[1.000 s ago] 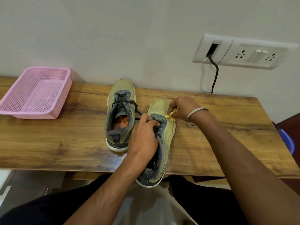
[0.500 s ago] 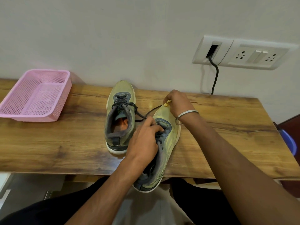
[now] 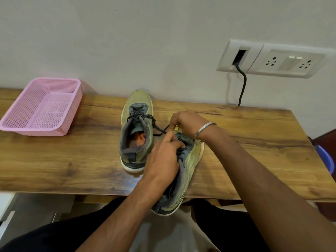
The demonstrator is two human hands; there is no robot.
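Nearest: my lap in dark cloth (image 3: 54,233), below the front edge of the table (image 3: 72,160), a slab with brown wood grain and a smooth matte face. The near shoe (image 3: 190,166) lies lengthwise toward the wall. Its heel hangs past that front edge, over my lap, and its forepart is on the wood. The upper is a worn olive-yellow knit with a grey padded collar and a pale rubber sole. My left hand (image 3: 163,157) sits on its lace zone, fingers curled round the tongue and eyelet area, index finger stretched forward. Just beyond, my right hand (image 3: 185,122), with a plain metal bangle (image 3: 205,128) on the wrist, pinches the dark round lace (image 3: 161,130) narrowly at its yellow tip (image 3: 176,127). The cord runs left into the gap between the shoes; I cannot tell which eyelet it leaves. The far shoe (image 3: 136,131) stands upright on its sole just beside the near one, laced, with an orange insole visible inside. Well to the left, a pink plastic basket (image 3: 41,106), rectangular with perforated mesh walls, rests at the table's back edge. On the plain wall, a white socket panel (image 3: 272,59) with a black cable (image 3: 242,84) dropping behind the table.
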